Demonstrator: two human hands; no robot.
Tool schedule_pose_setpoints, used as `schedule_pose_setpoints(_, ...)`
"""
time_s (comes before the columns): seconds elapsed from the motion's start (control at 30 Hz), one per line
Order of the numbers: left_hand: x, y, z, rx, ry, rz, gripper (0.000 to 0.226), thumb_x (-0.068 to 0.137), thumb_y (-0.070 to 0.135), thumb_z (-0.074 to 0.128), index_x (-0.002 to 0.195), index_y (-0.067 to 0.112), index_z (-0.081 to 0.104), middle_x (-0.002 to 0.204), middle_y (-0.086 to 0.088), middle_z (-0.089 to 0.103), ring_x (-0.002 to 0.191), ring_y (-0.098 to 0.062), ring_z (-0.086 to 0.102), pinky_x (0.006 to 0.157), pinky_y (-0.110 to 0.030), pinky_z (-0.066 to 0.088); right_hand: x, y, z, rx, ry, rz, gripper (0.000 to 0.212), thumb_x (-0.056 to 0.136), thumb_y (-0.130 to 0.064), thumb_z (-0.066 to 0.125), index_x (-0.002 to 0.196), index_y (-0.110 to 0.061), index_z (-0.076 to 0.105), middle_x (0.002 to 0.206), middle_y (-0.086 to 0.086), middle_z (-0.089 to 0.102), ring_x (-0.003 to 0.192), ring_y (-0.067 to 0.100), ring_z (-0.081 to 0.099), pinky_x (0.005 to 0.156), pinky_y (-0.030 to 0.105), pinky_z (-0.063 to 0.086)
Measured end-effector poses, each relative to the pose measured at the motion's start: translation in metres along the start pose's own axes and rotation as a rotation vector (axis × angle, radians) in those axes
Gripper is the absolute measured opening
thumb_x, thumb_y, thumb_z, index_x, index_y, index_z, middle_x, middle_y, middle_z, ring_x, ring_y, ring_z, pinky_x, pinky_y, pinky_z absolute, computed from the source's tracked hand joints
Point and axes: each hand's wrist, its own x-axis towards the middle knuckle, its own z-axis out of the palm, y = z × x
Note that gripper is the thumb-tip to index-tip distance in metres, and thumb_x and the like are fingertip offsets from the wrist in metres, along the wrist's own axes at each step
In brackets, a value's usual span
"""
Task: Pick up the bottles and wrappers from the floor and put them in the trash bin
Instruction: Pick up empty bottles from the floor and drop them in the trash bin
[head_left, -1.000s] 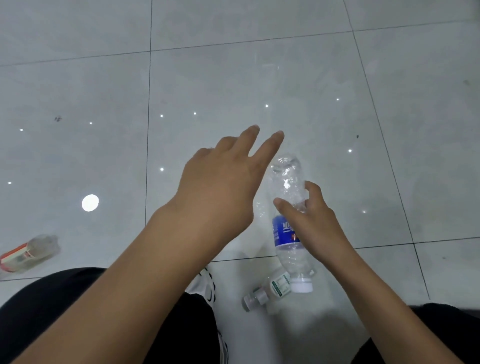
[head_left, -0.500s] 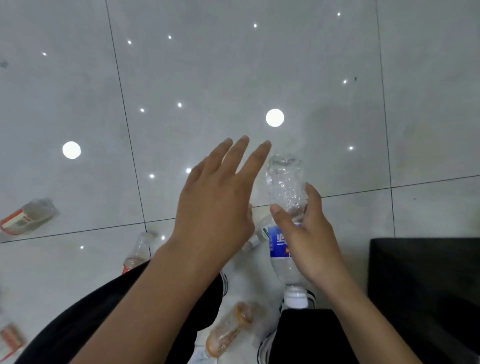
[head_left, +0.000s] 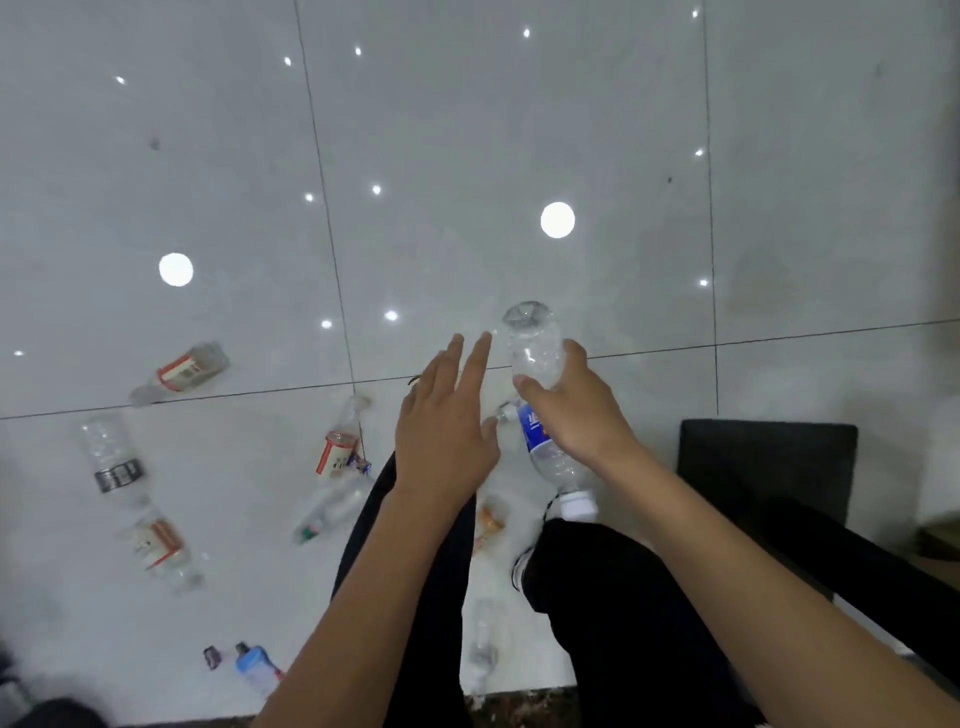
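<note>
The blue-labelled bottle (head_left: 535, 356) is off the floor (head_left: 467, 130), cap end down. The right hand (head_left: 576, 415) grips it round the middle, probably to carry it to the dark bin-like box (head_left: 769, 467) just right of it. The left hand (head_left: 447, 436) hovers beside the bottle, fingers spread and empty, and other bottles, one red-labelled (head_left: 179, 371), lie to its left.

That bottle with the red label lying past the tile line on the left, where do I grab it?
Grab the red-label bottle round its middle, at the label, reaching down from above. It lies on its side on the floor, so both long sides are free for fingers and thumb; the neck end tapers.
</note>
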Motion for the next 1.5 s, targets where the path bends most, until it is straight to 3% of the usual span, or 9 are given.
schedule_pose_setpoints(0.2,-0.116,0.055,-0.12,-0.062,0.156,0.08,0.062,0.09,0.016,0.066,0.149,0.016,0.045,0.166,0.0,0.018,0.146,-0.024,0.031,0.107,-0.043,0.043,-0.174,-0.054,-0.06,0.02,0.065,-0.276,0.069,0.095,-0.041,0.064,0.152,-0.029,0.028,0.119,-0.014,0.055,0.111,0.009,0.056,0.088,0.025,0.048)
schedule_pose_setpoints(0.27,-0.155,0.071,-0.155,-0.07,0.215,0.098,0.059,0.092,0.021,0.065,0.148,0.021,0.047,0.166,0.005,0.017,0.147,-0.02,0.03,0.106,-0.04,0.043,-0.227,-0.068,-0.079,0.041,0.066,-0.362,0.069,0.094,-0.042,0.065,0.151,-0.035,0.028,0.126,-0.013,0.056,0.115,0.008,0.056,0.095,0.031,0.052)
schedule_pose_setpoints(0.37,-0.206,0.093,-0.196,-0.007,0.247,0.171,0.054,0.093,0.028,0.064,0.145,0.03,0.05,0.166,0.009,0.018,0.144,-0.018,0.035,0.104,-0.036,0.042,-0.292,-0.082,-0.105,0.104,0.051,-0.419,0.071,0.09,-0.051,0.066,0.149,-0.043,0.026,0.12,-0.01,0.059,0.108,0.01,0.062,0.093,0.042,0.057)
schedule_pose_setpoints(0.53,-0.284,0.126,-0.226,0.04,0.304,0.123,0.06,0.094,0.037,0.061,0.15,0.037,0.041,0.165,0.012,0.016,0.144,-0.018,0.035,0.104,-0.037,0.04,-0.371,-0.097,-0.141,0.088,0.001,-0.5,0.068,0.091,-0.051,0.064,0.148,-0.039,0.028,0.108,-0.01,0.059,0.101,0.013,0.064,0.094,0.047,0.055)
schedule_pose_setpoints(0.6,-0.311,0.139,-0.23,0.004,0.359,0.082,0.062,0.095,0.039,0.059,0.152,0.038,0.036,0.166,0.014,0.014,0.146,-0.016,0.03,0.107,-0.035,0.038,-0.394,-0.096,-0.149,0.087,0.016,-0.541,0.065,0.094,-0.048,0.064,0.148,-0.035,0.03,0.103,-0.015,0.059,0.096,0.011,0.064,0.09,0.041,0.057)
schedule_pose_setpoints(0.9,-0.365,0.16,-0.239,-0.055,0.51,0.037,0.066,0.094,0.046,0.058,0.154,0.038,0.03,0.166,0.014,0.011,0.149,-0.016,0.024,0.111,-0.039,0.034,-0.439,-0.079,-0.15,0.079,0.04,-0.636,0.058,0.096,-0.043,0.062,0.144,-0.035,0.031,0.099,-0.027,0.049,0.088,0.004,0.059,0.069,0.022,0.051)
schedule_pose_setpoints(1.07,-0.375,0.159,-0.255,-0.087,0.503,0.038,0.073,0.091,0.05,0.061,0.154,0.043,0.025,0.165,0.02,0.005,0.149,-0.012,0.022,0.112,-0.039,0.034,-0.441,-0.086,-0.145,0.077,0.021,-0.66,0.06,0.096,-0.041,0.063,0.146,-0.035,0.032,0.099,-0.024,0.051,0.086,0.003,0.06,0.065,0.02,0.048)
schedule_pose_setpoints(1.3,-0.369,0.129,-0.293,-0.061,0.598,-0.057,0.077,0.09,0.052,0.062,0.155,0.043,0.022,0.166,0.018,-0.007,0.148,-0.016,0.024,0.108,-0.042,0.038,-0.433,-0.137,-0.133,0.0,-0.041,-0.733,0.064,0.094,-0.041,0.067,0.147,-0.035,0.031,0.122,-0.005,0.057,0.096,0.012,0.064,0.07,0.023,0.055)
schedule_pose_setpoints(1.5,-0.353,0.089,-0.332,-0.126,0.679,-0.147,0.076,0.09,0.052,0.062,0.155,0.042,0.022,0.165,0.019,-0.009,0.148,-0.015,0.023,0.105,-0.043,0.041,-0.422,-0.214,-0.107,-0.095,-0.125,-0.784,0.062,0.094,-0.039,0.068,0.145,-0.037,0.032,0.104,-0.021,0.054,0.09,0.006,0.063,0.063,0.017,0.05)
